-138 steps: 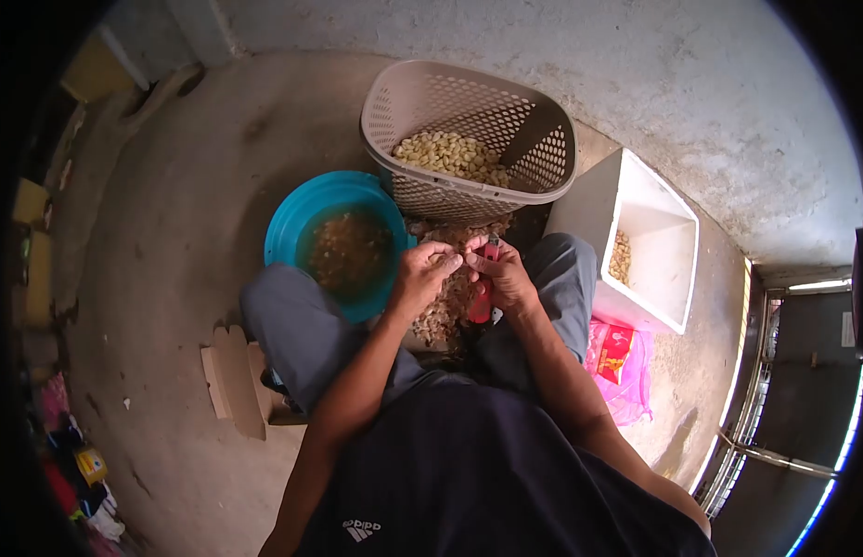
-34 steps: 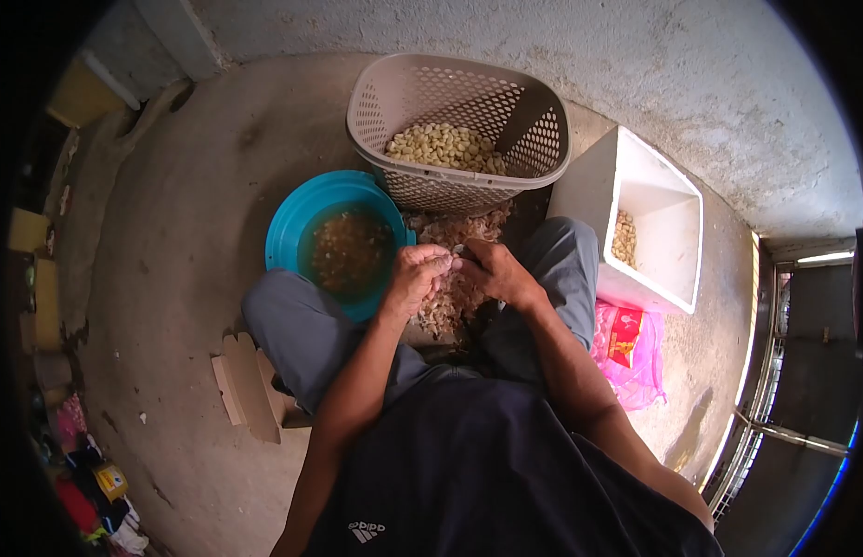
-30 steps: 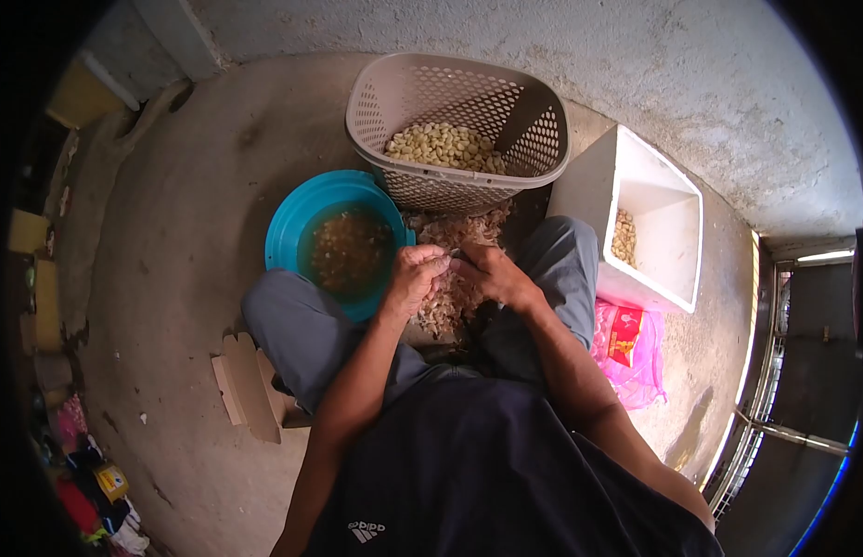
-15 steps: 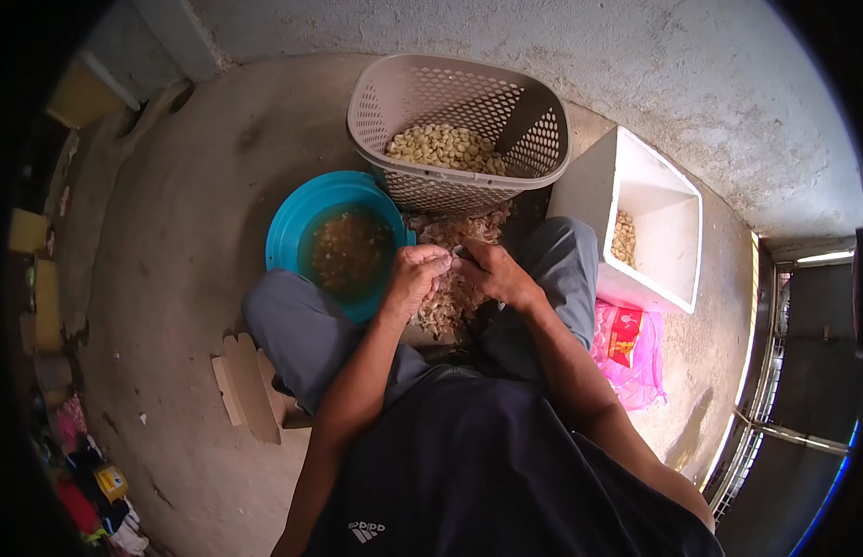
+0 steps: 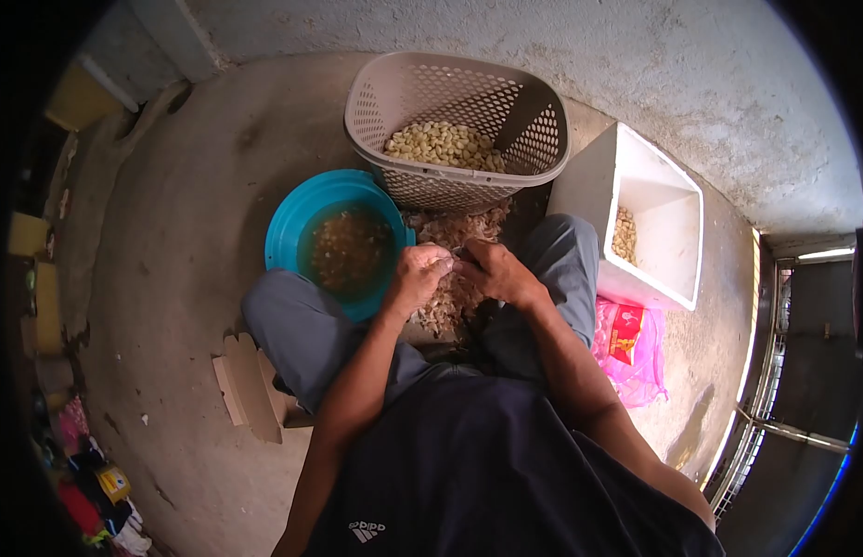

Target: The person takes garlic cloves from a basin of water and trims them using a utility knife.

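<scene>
My left hand [image 5: 416,278] is closed in a pinch beside the rim of the blue basin [image 5: 281,227], on something too small to make out. Touching it at the fingertips, my right hand [image 5: 498,273] is closed too, with a small dark piece of something showing at its fingers. Below both hands lies a heap of brownish peelings [image 5: 445,306]. Cloudy water with pale pieces [image 5: 348,252] fills the bottom of the basin. Behind the hands stands a grey-brown perforated basket [image 5: 441,190], holding many pale peeled pieces [image 5: 443,146].
A white foam box [image 5: 662,246] with pale pieces inside stands tilted at the right, by the wall. Near my right knee lies a pink bag [image 5: 638,367] with a red packet [image 5: 625,334]. An opened cardboard box [image 5: 251,385] is beside my left leg.
Since the earliest frame, the red-handled tool seen at my right hand has gone from sight, and the view has shifted slightly. Over the last second, both hands stay together with only small finger movements.
</scene>
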Available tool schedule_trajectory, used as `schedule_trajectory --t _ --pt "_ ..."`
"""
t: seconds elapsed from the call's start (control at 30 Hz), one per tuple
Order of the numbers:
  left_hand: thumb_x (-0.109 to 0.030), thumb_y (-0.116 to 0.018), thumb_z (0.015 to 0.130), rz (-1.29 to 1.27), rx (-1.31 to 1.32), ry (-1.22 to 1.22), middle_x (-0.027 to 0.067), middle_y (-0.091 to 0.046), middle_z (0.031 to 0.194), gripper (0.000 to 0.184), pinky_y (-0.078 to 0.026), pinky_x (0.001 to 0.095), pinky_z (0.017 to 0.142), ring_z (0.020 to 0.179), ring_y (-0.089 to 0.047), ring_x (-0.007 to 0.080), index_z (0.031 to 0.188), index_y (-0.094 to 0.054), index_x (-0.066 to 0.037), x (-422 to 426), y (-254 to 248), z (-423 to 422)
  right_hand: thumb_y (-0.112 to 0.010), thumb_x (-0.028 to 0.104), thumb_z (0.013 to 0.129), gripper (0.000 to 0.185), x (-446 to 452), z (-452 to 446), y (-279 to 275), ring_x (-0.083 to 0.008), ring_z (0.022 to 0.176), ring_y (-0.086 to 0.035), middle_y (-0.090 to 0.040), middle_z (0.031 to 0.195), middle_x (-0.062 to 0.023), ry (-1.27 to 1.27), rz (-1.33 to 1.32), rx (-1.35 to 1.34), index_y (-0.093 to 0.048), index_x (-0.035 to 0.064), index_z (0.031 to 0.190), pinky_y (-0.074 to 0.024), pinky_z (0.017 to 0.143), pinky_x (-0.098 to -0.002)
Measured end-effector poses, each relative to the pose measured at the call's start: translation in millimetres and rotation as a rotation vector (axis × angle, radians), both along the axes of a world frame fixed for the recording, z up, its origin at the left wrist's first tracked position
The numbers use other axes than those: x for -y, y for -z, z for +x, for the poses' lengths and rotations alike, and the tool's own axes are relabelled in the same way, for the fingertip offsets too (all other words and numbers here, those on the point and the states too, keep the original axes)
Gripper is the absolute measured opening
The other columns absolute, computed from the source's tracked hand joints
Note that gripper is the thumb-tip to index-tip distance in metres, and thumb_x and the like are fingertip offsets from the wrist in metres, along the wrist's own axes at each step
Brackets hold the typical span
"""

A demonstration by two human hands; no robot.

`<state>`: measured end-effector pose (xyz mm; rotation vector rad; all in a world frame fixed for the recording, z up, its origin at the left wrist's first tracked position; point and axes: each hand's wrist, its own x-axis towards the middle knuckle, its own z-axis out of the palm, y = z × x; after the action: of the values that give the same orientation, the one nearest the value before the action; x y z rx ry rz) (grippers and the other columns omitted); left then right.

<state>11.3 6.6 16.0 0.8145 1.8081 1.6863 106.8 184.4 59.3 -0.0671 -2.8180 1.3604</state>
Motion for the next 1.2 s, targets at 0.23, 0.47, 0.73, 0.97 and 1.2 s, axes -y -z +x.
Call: schedule_trajectory --t 0.23,0.47,0.73,0.97,1.2 --pt "-0.005 -0.064 0.091 -0.023 -0.075 0.006 0.0040 -0.061 0.074 0.014 -0.046 0.0265 0.052 0.060 -0.058 0.0093 0.090 -0.073 0.005 0.2 -1.8 -1.5 -0.069 0.024 0.094 0.033 0.2 -1.2 -5.5 -0.0435 0.084 -0.060 -0.063 0.090 -0.0275 -0.015 0.013 0.067 -0.055 -0.0050 0.101 -0.0478 0.075 -0.0467" --pt "-0.004 -0.065 0.089 -0.055 -0.084 -0.008 0.0051 -0.062 0.075 0.012 -0.045 0.0284 0.059 0.067 -0.059 0.0107 0.089 -0.073 0.005 0.8 -6.4 -0.1 -0.068 0.027 0.095 0.034 2.6 -0.9 -11.5 -0.0459 0.088 -0.062 -0.063 0.091 -0.0285 -0.013 0.038 0.113 -0.057 -0.0050 0.101 -0.0485 0.077 -0.0483" --pt "-0.004 -0.065 0.089 -0.061 -0.026 -0.044 0.0043 -0.064 0.076 0.012 -0.045 0.0275 0.057 0.064 -0.059 0.0110 0.091 -0.071 0.006 1.1 -0.9 1.5 -0.066 0.029 0.097 0.035 2.4 0.7 3.3 -0.0421 0.082 -0.059 -0.060 0.086 -0.0259 -0.036 0.019 0.068 -0.057 -0.0045 0.096 -0.0470 0.074 -0.0470" --pt "-0.006 -0.067 0.088 -0.021 0.020 -0.045 0.0097 -0.067 0.075 0.013 -0.048 0.0299 0.062 0.067 -0.061 0.0132 0.091 -0.072 0.005 0.4 -0.4 -0.1 -0.068 0.026 0.095 0.034 1.7 -1.4 -5.6 -0.0444 0.084 -0.060 -0.062 0.089 -0.0271 -0.004 -0.001 0.087 -0.055 -0.0054 0.099 -0.0472 0.074 -0.0479" --pt "-0.003 -0.066 0.087 -0.016 -0.106 -0.048 0.0083 -0.065 0.076 0.011 -0.047 0.0298 0.062 0.068 -0.061 0.0142 0.088 -0.074 0.005 -0.2 -5.0 -0.5 -0.069 0.025 0.094 0.033 3.2 -1.8 -9.6 -0.0437 0.082 -0.060 -0.061 0.088 -0.0266 0.005 -0.005 0.105 -0.055 -0.0055 0.098 -0.0471 0.074 -0.0479"
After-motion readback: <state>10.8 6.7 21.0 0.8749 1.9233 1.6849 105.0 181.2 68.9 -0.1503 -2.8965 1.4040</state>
